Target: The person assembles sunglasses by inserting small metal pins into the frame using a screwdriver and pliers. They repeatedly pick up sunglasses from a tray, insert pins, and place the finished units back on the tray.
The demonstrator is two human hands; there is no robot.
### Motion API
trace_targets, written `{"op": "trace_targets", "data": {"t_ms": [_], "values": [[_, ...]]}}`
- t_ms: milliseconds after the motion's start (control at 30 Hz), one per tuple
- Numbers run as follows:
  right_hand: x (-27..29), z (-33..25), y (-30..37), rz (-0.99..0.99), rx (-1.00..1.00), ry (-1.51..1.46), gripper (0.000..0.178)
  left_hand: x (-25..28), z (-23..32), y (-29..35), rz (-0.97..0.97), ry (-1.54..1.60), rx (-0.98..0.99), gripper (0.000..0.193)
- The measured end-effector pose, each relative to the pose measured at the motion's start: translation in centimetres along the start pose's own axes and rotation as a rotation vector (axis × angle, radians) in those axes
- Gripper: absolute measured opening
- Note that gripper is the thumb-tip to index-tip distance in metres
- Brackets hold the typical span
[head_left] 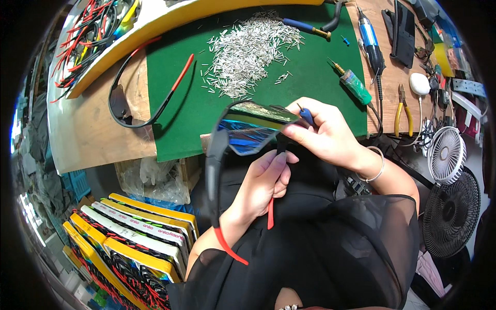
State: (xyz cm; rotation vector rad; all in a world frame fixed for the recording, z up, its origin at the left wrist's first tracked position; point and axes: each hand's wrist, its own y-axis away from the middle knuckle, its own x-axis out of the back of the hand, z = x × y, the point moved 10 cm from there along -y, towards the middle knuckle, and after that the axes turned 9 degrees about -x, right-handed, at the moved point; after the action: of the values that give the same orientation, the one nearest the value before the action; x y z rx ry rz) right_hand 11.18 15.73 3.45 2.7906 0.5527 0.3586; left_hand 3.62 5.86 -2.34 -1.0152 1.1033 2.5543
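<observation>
A pair of sport sunglasses (pixel 248 135), with a black frame, a blue mirrored lens and red temple tips, is held over the near edge of the green mat. My left hand (pixel 268 181) is closed round one temple near its hinge, the red tip hanging below the fingers. At the same corner of the frame, my right hand (pixel 328 134) pinches a small blue-handled tool (pixel 306 114) with a thin point; its thumb lies against the sunglasses' edge. The exact contact at the hinge is hidden by my fingers. A second pair of sunglasses (pixel 124 111) rests on the table at left.
A heap of small metal pins (pixel 250 54) covers part of the green mat (pixel 181 124). Beyond lies a blue-handled tool (pixel 305 26). At right are a green-handled tool (pixel 355 85), an electric screwdriver (pixel 369 39), yellow pliers (pixel 403 111) and fans (pixel 447 155). Trays of glasses (pixel 139 227) stand lower left.
</observation>
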Motion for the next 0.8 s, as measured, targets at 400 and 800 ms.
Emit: {"op": "trace_targets", "data": {"t_ms": [400, 800], "values": [[0.4, 0.4, 0.0, 0.008, -0.090, -0.193, 0.019, -1.1, 0.4, 0.4, -0.219, -0.132, -0.005, 0.030], [-8.0, 3.5, 4.7, -0.681, -0.696, -0.470, 0.026, 2.2, 9.2, 1.0, 0.156, -0.194, -0.556, 0.033]]}}
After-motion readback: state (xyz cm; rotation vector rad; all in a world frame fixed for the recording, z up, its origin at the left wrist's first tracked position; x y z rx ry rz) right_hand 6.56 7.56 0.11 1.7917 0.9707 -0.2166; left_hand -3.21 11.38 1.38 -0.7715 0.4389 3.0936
